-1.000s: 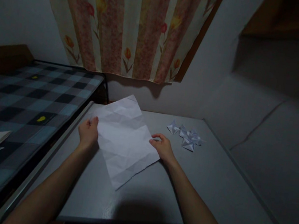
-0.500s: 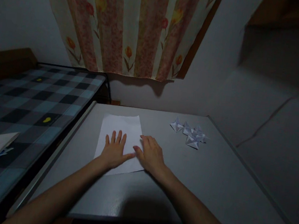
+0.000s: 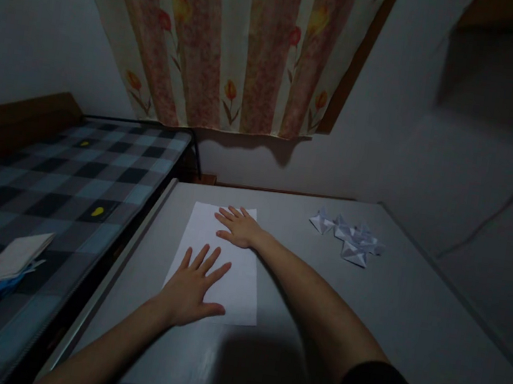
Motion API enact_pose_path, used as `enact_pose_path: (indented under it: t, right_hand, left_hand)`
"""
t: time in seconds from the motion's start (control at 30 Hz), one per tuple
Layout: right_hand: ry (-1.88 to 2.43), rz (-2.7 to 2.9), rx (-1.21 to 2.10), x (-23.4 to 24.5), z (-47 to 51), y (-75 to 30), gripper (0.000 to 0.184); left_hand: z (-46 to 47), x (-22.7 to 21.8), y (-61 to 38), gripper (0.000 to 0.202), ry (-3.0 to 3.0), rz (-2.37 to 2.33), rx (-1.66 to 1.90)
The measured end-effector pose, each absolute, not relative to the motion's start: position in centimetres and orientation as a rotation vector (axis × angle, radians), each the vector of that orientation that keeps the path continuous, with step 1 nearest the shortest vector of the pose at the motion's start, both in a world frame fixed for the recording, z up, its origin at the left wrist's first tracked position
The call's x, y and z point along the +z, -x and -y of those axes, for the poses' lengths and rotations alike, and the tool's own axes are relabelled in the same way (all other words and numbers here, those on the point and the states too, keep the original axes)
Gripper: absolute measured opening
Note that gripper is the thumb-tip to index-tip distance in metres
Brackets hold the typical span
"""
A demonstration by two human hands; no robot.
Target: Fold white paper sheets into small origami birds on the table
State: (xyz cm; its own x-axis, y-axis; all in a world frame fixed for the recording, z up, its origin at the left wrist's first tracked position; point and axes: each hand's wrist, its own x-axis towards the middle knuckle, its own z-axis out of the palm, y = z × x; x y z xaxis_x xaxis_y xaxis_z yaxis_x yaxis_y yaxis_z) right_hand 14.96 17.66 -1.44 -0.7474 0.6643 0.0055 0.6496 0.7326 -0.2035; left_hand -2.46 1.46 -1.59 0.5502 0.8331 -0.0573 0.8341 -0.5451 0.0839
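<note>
A white sheet of paper (image 3: pixel 240 278) lies flat on the pale table (image 3: pixel 318 301). My left hand (image 3: pixel 191 287) rests on its lower left part with the fingers spread. Near the sheet's far right corner, my right hand (image 3: pixel 239 226) lies flat, fingers apart and pointing left. Neither hand grips anything. Several folded white paper shapes (image 3: pixel 353 252) sit in a cluster to the right of the sheet, apart from both hands.
Left of the table stands a bed with a checkered cover (image 3: pixel 110 185). On it lie a booklet (image 3: pixel 14 256) and a blue item (image 3: pixel 2 289) too dark to name. A striped floral curtain (image 3: pixel 233 44) hangs at the back wall.
My right hand has moved from the sheet's right edge to its far end. My left hand has shifted nearer to me, and the sheet now lies straighter and flatter.
</note>
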Motion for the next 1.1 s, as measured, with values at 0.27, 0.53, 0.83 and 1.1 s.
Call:
enact_pose_path:
  t: [0.27,0.53,0.83,1.1]
  right_hand:
    - [1.207,2.738,0.327,-2.0,-21.7,-9.3,0.067]
    - [1.368,2.543,0.410,-1.4,-23.8,-6.6,0.066]
    - [1.459,2.156,0.068,1.1,-18.1,-18.5,0.048]
    - [2.194,1.894,-0.239,3.6,-12.1,-31.2,0.034]
  left_hand:
    - [-2.9,-0.6,7.6,0.071,-2.496,-1.628,-0.096]
    - [-4.7,-2.2,7.6,0.079,-2.305,-2.119,-0.029]
    - [-7.1,-2.7,8.9,0.076,-2.349,-2.118,-0.070]
    - [-9.7,-2.2,9.3,0.075,-2.384,-2.070,-0.066]
